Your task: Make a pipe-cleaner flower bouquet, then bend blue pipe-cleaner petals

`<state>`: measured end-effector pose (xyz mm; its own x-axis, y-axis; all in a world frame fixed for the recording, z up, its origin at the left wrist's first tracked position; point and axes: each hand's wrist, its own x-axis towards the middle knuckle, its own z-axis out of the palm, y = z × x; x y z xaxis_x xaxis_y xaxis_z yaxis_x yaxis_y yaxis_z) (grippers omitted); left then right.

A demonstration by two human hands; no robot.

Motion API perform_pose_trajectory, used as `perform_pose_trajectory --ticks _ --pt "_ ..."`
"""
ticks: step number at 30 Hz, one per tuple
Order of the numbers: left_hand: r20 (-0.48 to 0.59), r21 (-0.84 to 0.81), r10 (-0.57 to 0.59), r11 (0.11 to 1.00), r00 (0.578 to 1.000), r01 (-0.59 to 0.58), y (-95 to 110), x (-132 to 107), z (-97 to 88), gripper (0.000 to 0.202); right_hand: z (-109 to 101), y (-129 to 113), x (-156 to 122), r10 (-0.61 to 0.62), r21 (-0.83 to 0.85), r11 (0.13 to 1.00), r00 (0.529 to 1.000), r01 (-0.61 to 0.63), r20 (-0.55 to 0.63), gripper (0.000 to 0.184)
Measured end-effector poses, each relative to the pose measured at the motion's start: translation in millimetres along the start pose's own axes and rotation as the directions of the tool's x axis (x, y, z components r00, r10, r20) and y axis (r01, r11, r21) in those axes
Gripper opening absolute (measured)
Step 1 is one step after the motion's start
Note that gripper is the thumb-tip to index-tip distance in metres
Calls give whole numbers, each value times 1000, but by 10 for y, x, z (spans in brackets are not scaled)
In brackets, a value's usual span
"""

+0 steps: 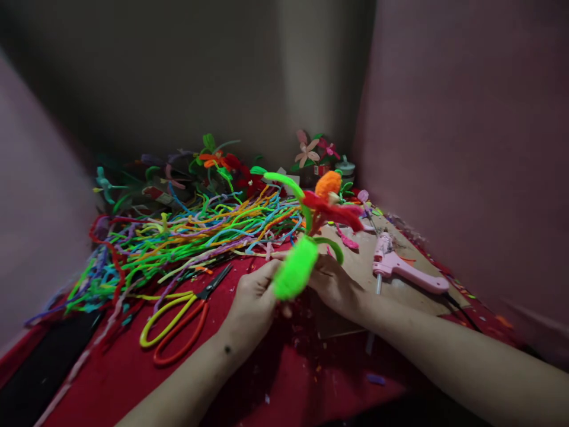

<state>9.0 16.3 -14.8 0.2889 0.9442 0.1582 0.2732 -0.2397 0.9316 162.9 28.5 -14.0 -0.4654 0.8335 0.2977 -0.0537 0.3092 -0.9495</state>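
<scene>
Between my hands, above the table, is a pipe-cleaner flower [329,207] with red petals, an orange rounded part and curling green leaves. A broad bright-green fuzzy leaf [297,268] at its lower end faces me and covers some of my fingers. My left hand [255,296] is closed on the flower's lower part from the left. From the right, my right hand [338,287] has its fingers curled around the stem area just behind the green leaf; its fingertips are partly hidden.
Scissors [195,308] with yellow and red handles lie left of my hands, below a heap of coloured pipe cleaners [213,225]. A pink glue gun [406,271] rests on a brown board [427,296] at right. Finished-looking flowers [307,151] stand at the back wall.
</scene>
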Motion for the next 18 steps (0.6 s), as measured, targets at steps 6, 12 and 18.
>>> perform_pose_trajectory --ticks 6,12,18 --pt "318 -728 -131 601 939 330 66 15 18 26 -37 -58 -34 -57 -125 991 996 49 -65 28" --pt "560 -769 49 403 827 497 -59 0 -54 20 -24 -95 -31 -19 87 996 1000 17 22 19" --pt "302 -412 -135 874 944 257 63 12 -68 24 -4 -15 10 14 126 992 994 0 -112 24"
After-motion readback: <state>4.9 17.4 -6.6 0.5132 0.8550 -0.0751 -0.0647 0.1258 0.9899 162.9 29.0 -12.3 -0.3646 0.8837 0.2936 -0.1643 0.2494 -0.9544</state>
